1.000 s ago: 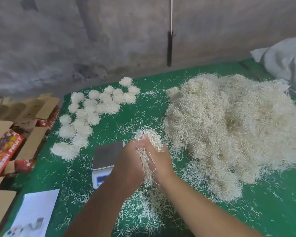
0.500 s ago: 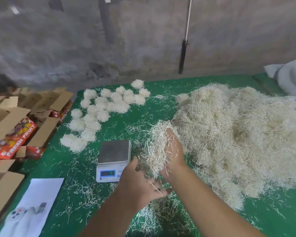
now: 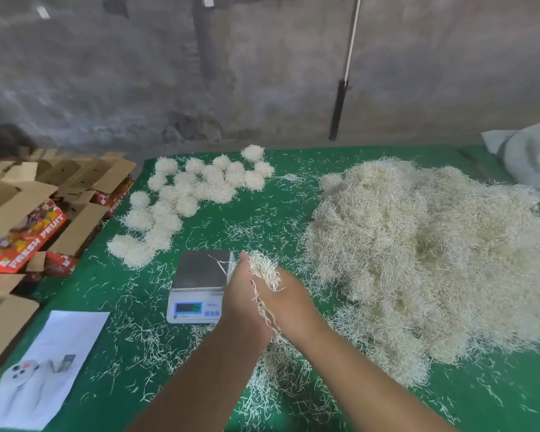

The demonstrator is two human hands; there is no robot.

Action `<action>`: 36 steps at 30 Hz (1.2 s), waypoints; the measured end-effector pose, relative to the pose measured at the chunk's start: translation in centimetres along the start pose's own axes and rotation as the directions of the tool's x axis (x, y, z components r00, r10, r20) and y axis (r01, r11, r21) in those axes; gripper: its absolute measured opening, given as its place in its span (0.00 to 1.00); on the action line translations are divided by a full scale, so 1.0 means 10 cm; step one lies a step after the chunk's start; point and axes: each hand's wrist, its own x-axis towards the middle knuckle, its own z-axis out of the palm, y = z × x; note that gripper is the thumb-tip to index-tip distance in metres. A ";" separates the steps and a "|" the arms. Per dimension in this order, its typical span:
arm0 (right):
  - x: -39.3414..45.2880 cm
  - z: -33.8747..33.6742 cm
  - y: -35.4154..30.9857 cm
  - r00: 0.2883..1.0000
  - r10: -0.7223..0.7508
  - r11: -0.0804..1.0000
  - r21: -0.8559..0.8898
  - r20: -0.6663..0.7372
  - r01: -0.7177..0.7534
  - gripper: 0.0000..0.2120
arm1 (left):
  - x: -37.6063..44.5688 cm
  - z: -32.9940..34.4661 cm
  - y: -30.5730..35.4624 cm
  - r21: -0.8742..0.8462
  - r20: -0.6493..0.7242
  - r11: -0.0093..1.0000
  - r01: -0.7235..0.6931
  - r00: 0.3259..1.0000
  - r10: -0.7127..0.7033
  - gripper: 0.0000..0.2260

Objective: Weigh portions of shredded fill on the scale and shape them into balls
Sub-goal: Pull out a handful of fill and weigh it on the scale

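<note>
A small white scale [image 3: 200, 285] with a bare steel pan stands on the green table [image 3: 256, 219]; its display is lit. Just right of it, my left hand [image 3: 242, 307] and my right hand [image 3: 289, 302] press together around a portion of pale shredded fill [image 3: 262, 271], which sticks out above the fingers and trails down between the palms. The left hand overlaps the scale's right edge. A big heap of loose fill [image 3: 418, 251] lies to the right. Several finished balls [image 3: 197, 188] are grouped at the far left of the table.
Loose shreds litter the cloth, thickest below my wrists [image 3: 281, 378]. Open cardboard boxes [image 3: 28, 213] with red fruit print stand off the left edge. A printed sheet [image 3: 44, 366] lies front left. A grey sack [image 3: 530, 154] sits at the far right corner.
My hands had parted, the right one lifting a spread tuft. They have closed together again around the portion and shifted left, next to the scale.
</note>
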 end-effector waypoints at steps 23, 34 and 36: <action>0.03 -0.30 0.02 0.944 0.206 0.196 0.935 0.256 -0.296 0.24 | -0.01 0.18 -0.36 0.738 0.565 0.116 -0.664 0.703 0.431 0.29; 0.14 -0.67 -0.29 0.980 0.073 0.340 0.919 0.184 -0.198 0.12 | 0.07 -0.04 -0.20 0.134 0.164 0.942 0.307 0.931 -0.327 0.33; 0.11 -0.64 -0.30 0.933 -0.023 0.360 0.874 0.360 -0.328 0.11 | 0.10 -0.08 -0.21 0.099 0.246 0.935 0.340 0.902 -0.354 0.30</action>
